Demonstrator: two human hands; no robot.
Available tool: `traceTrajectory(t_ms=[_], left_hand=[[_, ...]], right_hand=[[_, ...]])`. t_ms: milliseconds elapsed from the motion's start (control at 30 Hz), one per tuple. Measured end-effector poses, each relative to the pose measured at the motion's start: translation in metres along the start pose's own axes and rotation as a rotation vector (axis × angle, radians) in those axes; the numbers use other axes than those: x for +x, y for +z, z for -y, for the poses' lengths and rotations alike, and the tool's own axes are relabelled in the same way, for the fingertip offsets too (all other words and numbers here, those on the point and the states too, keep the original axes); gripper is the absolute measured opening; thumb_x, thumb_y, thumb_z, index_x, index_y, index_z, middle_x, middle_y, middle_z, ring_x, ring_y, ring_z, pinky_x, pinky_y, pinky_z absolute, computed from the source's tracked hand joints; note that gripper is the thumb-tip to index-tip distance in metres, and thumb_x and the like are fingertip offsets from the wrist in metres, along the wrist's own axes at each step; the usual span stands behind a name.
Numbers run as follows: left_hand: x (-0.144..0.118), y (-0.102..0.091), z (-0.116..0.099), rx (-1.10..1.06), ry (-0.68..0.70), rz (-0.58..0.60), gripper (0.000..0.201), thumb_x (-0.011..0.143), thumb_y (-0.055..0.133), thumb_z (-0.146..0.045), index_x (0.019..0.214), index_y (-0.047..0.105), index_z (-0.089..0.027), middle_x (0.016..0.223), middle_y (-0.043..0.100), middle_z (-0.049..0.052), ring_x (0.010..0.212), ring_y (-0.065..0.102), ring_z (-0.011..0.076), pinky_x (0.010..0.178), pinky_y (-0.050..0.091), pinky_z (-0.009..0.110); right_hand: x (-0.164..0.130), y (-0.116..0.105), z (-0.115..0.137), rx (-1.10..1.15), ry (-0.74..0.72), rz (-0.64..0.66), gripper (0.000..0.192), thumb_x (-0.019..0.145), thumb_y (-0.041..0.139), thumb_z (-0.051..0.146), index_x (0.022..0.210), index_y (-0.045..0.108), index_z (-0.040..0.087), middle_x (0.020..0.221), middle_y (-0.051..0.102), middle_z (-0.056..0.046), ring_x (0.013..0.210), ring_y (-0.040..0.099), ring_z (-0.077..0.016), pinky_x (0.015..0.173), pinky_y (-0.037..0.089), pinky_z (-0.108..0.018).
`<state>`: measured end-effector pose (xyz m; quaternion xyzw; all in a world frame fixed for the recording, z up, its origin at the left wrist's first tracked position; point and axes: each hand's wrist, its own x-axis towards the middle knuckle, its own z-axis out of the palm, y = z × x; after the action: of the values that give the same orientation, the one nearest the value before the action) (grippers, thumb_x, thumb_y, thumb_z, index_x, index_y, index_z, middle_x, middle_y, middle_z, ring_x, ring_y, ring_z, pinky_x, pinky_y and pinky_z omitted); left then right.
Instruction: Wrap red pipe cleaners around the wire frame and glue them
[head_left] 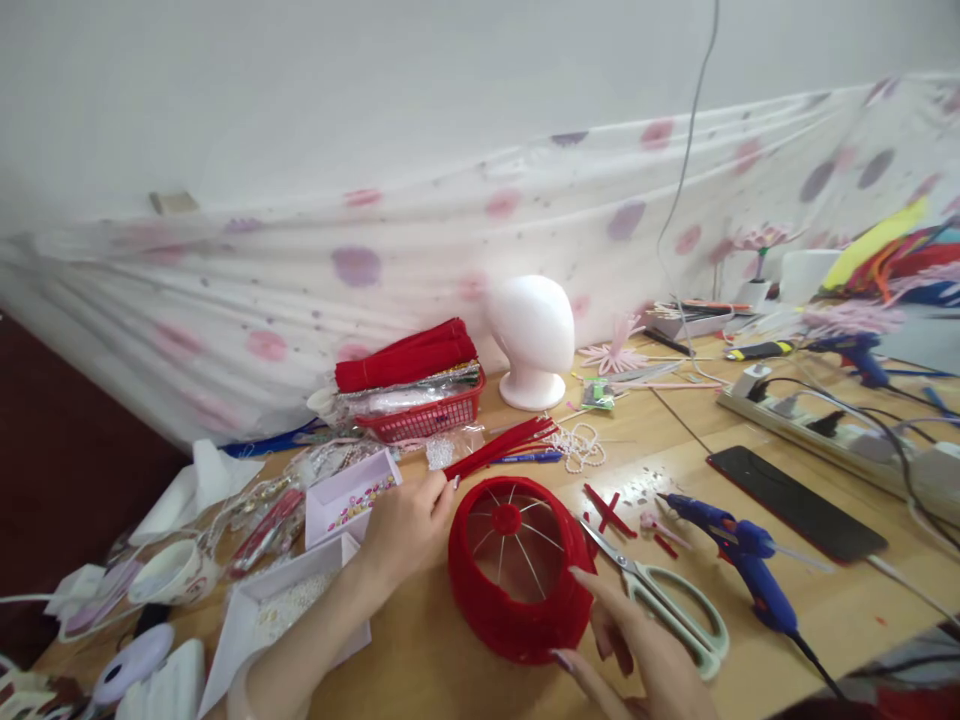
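A round frame (480, 620) wrapped in fuzzy red strips sits on the table, silvery wires spreading like spokes from a red disc in its open top. My right hand (637, 650) is at its right side, thumb and index finger apart on the red wall, steadying it. To the left of the frame, my left hand (409, 525) is closed, its fingertips pinched at the near end of a bundle of red pipe cleaners (506, 448). How many lie between those fingers is hidden. Scissors (652, 590) with pale green handles lie beside the frame, near my right hand.
A blue glue gun (739, 550), a phone (795, 500) and a power strip (810, 430) are on the right. Behind stand a white foam head (532, 335) and a red basket (427, 415). White trays (352, 495) of beads lie left. Red scraps (611, 510) lie near the scissors.
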<state>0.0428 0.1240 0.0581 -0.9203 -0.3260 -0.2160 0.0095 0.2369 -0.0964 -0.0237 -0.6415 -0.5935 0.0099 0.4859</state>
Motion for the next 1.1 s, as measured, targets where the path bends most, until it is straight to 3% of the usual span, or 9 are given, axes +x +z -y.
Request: traceTrajectory(t_ms=[100,167,233,367,567,767,1100], left_hand=[[0.034,0.017,0.008,0.094,-0.078,0.261,0.021,0.100,0.059,-0.033,0.095,0.066,-0.015,0.088,0.070,0.002,0.078,0.068,0.0154,0.072,0.058,0.033],[0.049,0.029,0.012,0.142,-0.115,0.399,0.028,0.097,0.064,-0.037,0.115,0.065,-0.015,0.111,0.069,0.007,0.095,0.068,0.0193,0.084,0.059,0.040],[0.059,0.037,0.014,0.180,-0.149,0.502,0.034,0.097,0.064,-0.037,0.124,0.062,-0.017,0.123,0.065,0.009,0.105,0.067,0.0226,0.089,0.059,0.044],[0.071,0.045,0.018,0.220,-0.197,0.616,0.035,0.097,0.063,-0.037,0.126,0.061,-0.018,0.127,0.064,0.010,0.108,0.066,0.0234,0.091,0.058,0.045],[0.086,0.033,0.030,0.228,-0.230,0.632,0.036,0.097,0.064,-0.038,0.126,0.061,-0.018,0.127,0.064,0.010,0.108,0.066,0.0237,0.091,0.058,0.045],[0.098,0.025,0.043,0.198,-0.233,0.585,0.035,0.097,0.064,-0.038,0.126,0.061,-0.018,0.127,0.064,0.010,0.108,0.066,0.0234,0.091,0.058,0.044],[0.103,0.040,0.057,0.109,-0.107,0.523,0.035,0.097,0.063,-0.038,0.126,0.061,-0.018,0.128,0.063,0.010,0.110,0.065,0.0239,0.093,0.057,0.046]], right_hand=[[0.010,0.010,-0.005,-0.064,-0.037,0.079,0.048,0.097,0.061,0.038,0.143,0.049,0.026,0.065,0.057,0.005,0.047,0.054,-0.0131,0.048,0.046,-0.024],[0.009,0.014,-0.009,-0.091,-0.057,0.113,0.049,0.097,0.060,0.029,0.144,0.047,0.026,0.067,0.060,0.004,0.050,0.056,-0.0140,0.049,0.045,-0.024],[0.008,0.017,-0.012,-0.100,-0.080,0.145,0.051,0.095,0.060,0.021,0.144,0.047,0.027,0.073,0.063,0.002,0.057,0.061,-0.0152,0.053,0.047,-0.024],[0.011,0.023,-0.013,-0.110,-0.109,0.199,0.045,0.090,0.062,0.013,0.132,0.052,0.027,0.079,0.066,0.001,0.065,0.065,-0.0162,0.058,0.049,-0.023],[0.031,0.040,0.004,-0.134,-0.012,0.254,0.033,0.087,0.066,0.012,0.116,0.057,0.025,0.074,0.063,0.002,0.061,0.062,-0.0162,0.060,0.049,-0.025],[0.047,0.054,0.020,-0.039,0.027,0.251,0.036,0.092,0.057,0.014,0.126,0.056,0.024,0.079,0.067,0.000,0.067,0.066,-0.0175,0.062,0.052,-0.026],[0.035,0.042,0.020,0.037,0.016,0.126,0.038,0.098,0.049,0.016,0.134,0.051,0.024,0.084,0.072,-0.003,0.074,0.070,-0.0178,0.067,0.054,-0.026]])
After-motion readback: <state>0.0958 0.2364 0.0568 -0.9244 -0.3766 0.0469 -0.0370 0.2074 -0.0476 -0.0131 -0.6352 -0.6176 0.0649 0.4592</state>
